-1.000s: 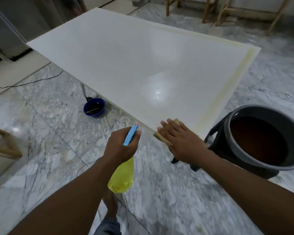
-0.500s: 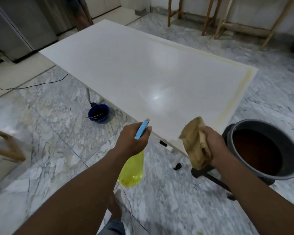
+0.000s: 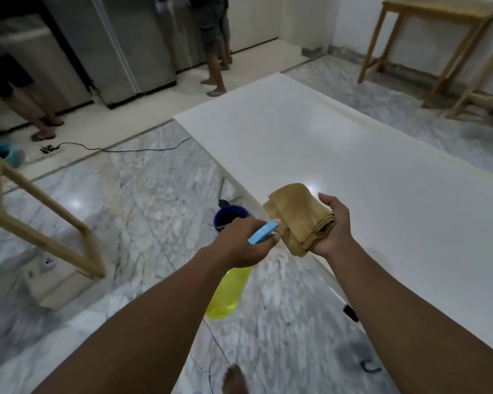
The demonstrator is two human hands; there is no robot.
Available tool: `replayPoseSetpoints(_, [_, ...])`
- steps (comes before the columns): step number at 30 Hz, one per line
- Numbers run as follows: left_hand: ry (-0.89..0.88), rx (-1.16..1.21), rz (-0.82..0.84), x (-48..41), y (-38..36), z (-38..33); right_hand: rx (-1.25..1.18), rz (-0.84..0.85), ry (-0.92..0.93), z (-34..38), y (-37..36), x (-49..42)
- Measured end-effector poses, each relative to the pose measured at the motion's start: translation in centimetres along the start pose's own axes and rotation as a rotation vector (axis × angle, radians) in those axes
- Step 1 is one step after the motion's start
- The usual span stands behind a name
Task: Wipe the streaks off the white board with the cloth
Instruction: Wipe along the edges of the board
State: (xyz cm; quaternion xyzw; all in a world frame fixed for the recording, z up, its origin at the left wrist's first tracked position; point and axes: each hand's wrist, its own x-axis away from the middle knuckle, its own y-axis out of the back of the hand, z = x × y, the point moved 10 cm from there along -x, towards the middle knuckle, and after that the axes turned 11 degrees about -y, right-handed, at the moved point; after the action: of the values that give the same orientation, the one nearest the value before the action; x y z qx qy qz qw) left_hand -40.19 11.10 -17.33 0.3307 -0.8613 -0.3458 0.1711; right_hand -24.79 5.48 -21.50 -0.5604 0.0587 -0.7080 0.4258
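The white board [image 3: 367, 180] lies flat, stretching from the middle to the right, with a yellowish streak along its far edge. My right hand [image 3: 335, 228] holds a folded tan cloth [image 3: 299, 217] palm up, just above the board's near-left edge. My left hand [image 3: 244, 245] grips a spray bottle [image 3: 228, 294] with a yellow body and a blue trigger head, whose nozzle points at the cloth from close by.
A blue bowl [image 3: 231, 216] sits on the marble floor under the board's left edge. Wooden frames stand at the left [image 3: 40, 234] and far right [image 3: 439, 52]. Two people stand by the steel cabinets at the back. A black cable [image 3: 131, 150] runs across the floor.
My right hand lifted the cloth off the board's corner and turned palm up. The view swung left, so the grey bucket left the frame. The spray nozzle came close to the cloth.
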Motion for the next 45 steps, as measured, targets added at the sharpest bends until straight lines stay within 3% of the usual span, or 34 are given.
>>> replayPoseSetpoints(5, [0.043,-0.096,0.009,-2.8,7.8,6.6,0.126,-0.001,-0.07,-0.2,-10.4,-6.3])
replayPoseSetpoints(11, [0.098,-0.108,-0.032,-8.4,15.8,13.9,0.389,-0.097,-0.131,2.5,-18.0,-14.9])
replayPoseSetpoints(19, [0.235,-0.02,-0.273,-16.7,25.6,25.3,0.885,-0.213,-0.225,10.5,-27.2,-30.1])
replayPoseSetpoints(27, [0.378,0.035,-0.343,-20.3,32.5,36.3,1.263,-0.213,-0.106,15.0,-41.0,-42.8])
replayPoseSetpoints(30, [0.415,0.033,-0.345,-22.5,35.1,41.1,1.468,-0.202,0.018,15.6,-46.9,-48.4])
replayPoseSetpoints(37, [0.333,0.021,-0.315,-28.5,38.3,50.9,2.112,-0.173,0.707,11.8,-59.8,-60.2])
replayPoseSetpoints(42, [0.291,0.025,-0.273,-31.5,39.4,56.0,2.701,-0.244,0.737,6.1,-57.8,-66.6])
replayPoseSetpoints(45, [0.287,0.038,-0.233,-32.6,39.3,57.8,2.595,-0.301,0.767,6.5,-57.9,-67.5])
